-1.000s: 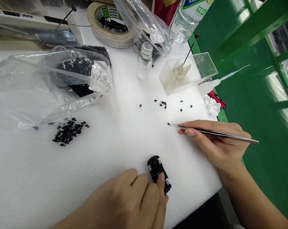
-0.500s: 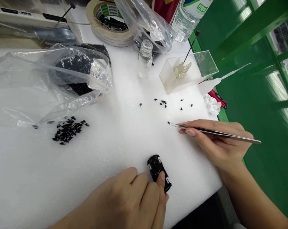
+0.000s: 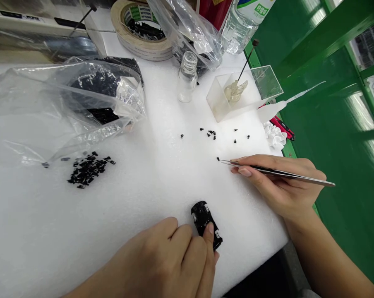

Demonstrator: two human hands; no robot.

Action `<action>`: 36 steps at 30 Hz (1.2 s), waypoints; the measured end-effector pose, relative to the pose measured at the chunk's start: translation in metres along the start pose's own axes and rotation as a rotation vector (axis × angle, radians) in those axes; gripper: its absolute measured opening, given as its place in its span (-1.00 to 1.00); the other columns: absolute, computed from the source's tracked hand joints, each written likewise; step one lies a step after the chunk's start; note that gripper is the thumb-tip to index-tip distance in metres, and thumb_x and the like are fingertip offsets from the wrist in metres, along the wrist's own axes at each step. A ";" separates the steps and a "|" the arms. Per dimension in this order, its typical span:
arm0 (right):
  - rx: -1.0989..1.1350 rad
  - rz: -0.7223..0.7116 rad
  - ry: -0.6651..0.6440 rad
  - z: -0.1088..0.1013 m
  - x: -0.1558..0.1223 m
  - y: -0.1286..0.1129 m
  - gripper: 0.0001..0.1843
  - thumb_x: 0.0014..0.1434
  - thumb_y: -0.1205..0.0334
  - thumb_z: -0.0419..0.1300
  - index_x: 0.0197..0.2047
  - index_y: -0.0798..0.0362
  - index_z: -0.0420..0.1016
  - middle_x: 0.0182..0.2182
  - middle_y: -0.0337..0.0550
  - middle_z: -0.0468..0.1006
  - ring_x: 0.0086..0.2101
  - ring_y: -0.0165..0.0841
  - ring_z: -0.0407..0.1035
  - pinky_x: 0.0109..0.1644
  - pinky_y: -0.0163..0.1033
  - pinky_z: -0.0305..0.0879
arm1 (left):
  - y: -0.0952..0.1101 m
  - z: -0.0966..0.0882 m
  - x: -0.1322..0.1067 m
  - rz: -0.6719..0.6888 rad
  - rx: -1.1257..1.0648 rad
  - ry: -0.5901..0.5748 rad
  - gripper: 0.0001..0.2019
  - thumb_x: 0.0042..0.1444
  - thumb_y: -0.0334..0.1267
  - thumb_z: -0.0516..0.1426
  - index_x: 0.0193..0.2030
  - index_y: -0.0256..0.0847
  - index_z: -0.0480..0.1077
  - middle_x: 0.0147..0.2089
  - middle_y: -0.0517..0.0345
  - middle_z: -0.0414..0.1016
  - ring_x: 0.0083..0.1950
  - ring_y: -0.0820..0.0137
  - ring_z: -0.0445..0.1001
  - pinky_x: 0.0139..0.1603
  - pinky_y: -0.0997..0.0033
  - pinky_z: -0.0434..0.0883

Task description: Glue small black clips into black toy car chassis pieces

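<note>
Right hand (image 3: 281, 186) had a narrow grip on steel tweezers (image 3: 276, 172), the tips right at a tiny black bit (image 3: 218, 159) on the white foam (image 3: 143, 231); whether they were touching it or closed on it was too small to tell. Left hand (image 3: 162, 260) sat below and left of that grip, fingers holding a black part (image 3: 202, 219) down on the foam, with more bits (image 3: 210, 133) past the tips and a black pile (image 3: 88, 169) far left. Step looked like single-bit picking, so the next move called for a fine pinch.
</note>
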State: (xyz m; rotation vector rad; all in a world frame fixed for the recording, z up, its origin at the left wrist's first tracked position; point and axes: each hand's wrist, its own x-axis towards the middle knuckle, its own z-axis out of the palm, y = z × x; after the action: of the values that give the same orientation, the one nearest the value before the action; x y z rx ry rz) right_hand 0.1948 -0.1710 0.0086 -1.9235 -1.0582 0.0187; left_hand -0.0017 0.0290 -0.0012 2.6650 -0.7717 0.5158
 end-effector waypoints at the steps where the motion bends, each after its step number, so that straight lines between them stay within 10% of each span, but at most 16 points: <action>1: 0.000 -0.004 0.000 0.000 0.000 0.000 -0.66 0.40 0.39 0.53 0.17 -0.15 0.81 -0.10 -0.22 0.83 -0.28 -0.25 0.76 -0.29 -0.17 0.74 | 0.001 0.001 -0.001 -0.002 0.001 0.005 -0.75 0.26 -0.38 0.44 0.03 -0.42 0.65 -0.41 0.22 0.50 -0.50 0.34 0.34 -0.67 0.16 0.26; 16: 0.003 -0.036 -0.005 -0.001 0.003 0.002 -0.63 0.41 0.40 0.51 0.19 -0.17 0.80 -0.11 -0.24 0.83 -0.28 -0.25 0.76 -0.29 -0.17 0.75 | 0.001 0.000 0.001 -0.020 -0.009 -0.021 -0.73 0.28 -0.34 0.44 0.06 -0.43 0.64 -0.38 0.20 0.53 -0.48 0.31 0.39 -0.65 0.15 0.31; 27: -0.114 0.183 -0.127 0.007 -0.039 -0.075 -0.69 0.51 0.35 0.35 0.19 -0.20 0.75 -0.06 -0.35 0.82 -0.27 -0.24 0.77 -0.14 -0.24 0.83 | -0.003 -0.004 0.006 -0.020 -0.071 -0.067 -0.90 0.36 -0.28 0.40 -0.13 -0.28 0.66 -0.42 0.20 0.45 -0.48 0.30 0.33 -0.63 0.12 0.19; 36: -0.051 0.190 -0.084 0.020 -0.052 -0.078 -0.56 0.43 0.40 0.44 0.27 -0.21 0.72 -0.01 -0.29 0.82 -0.23 -0.13 0.79 -0.03 -0.13 0.87 | 0.000 -0.007 0.005 -0.014 -0.064 -0.060 -0.92 0.35 -0.33 0.31 -0.15 -0.28 0.64 -0.45 0.18 0.41 -0.50 0.31 0.24 -0.60 0.14 0.12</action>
State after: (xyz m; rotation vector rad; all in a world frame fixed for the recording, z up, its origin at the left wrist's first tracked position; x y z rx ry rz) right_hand 0.1023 -0.1752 0.0340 -2.0787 -0.9349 0.1820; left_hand 0.0005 0.0298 0.0067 2.6357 -0.7735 0.4021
